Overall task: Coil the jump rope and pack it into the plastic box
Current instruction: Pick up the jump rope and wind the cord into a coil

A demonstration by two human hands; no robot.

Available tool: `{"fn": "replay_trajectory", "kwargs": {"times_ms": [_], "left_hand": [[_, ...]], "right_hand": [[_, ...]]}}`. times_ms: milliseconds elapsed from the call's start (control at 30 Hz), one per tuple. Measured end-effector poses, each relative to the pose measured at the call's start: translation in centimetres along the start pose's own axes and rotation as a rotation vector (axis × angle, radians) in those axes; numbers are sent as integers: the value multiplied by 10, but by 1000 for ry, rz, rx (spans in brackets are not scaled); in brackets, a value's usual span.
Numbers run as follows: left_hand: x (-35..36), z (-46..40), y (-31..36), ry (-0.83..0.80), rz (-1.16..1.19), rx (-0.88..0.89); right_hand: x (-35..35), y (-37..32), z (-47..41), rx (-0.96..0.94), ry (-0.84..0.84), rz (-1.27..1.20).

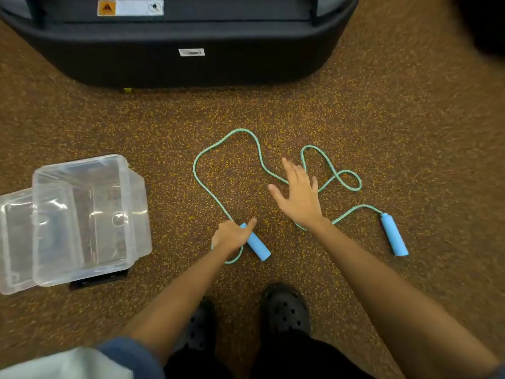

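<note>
On the speckled brown floor, near its middle, the jump rope lies uncoiled, its teal cord wandering in loose loops between two light blue handles. The left hand is curled around the near handle, thumb stretched along it, with the cord running out from under the fist and a small bend of cord showing just below the wrist. The right hand is spread flat with fingers straight and apart, palm down over the cord where it crosses the middle of the tangle; whether the palm actually touches the cord I cannot tell. The far handle lies by itself toward the right edge of the floor, well apart from both hands, cord still attached at its upper end. Toward the left edge sits the clear plastic box, open, tilted against its clear lid, and nothing of the rope is in it. At the top edge stands a large black machine base with a small white label. Black perforated clogs show at the bottom edge between the two forearms
</note>
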State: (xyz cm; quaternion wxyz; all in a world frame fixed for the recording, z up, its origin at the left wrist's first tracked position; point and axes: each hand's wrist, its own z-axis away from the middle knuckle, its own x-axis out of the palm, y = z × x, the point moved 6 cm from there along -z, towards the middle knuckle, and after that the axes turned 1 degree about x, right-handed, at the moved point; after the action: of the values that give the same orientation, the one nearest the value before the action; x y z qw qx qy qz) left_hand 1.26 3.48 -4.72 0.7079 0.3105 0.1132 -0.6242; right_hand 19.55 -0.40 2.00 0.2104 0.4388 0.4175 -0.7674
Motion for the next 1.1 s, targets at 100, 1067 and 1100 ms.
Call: {"fn": "replay_trajectory", "kwargs": {"times_ms": [100, 1067, 1100], "left_hand": [[8, -1, 0, 5, -69, -33], [-126, 48, 34, -31, 796, 120], [-140, 54, 39, -4, 777, 163]], "right_hand": [[5, 13, 2, 6, -27, 25], [-50, -95, -11, -163, 26, -84], [-55, -106, -11, -182, 28, -88]]}}
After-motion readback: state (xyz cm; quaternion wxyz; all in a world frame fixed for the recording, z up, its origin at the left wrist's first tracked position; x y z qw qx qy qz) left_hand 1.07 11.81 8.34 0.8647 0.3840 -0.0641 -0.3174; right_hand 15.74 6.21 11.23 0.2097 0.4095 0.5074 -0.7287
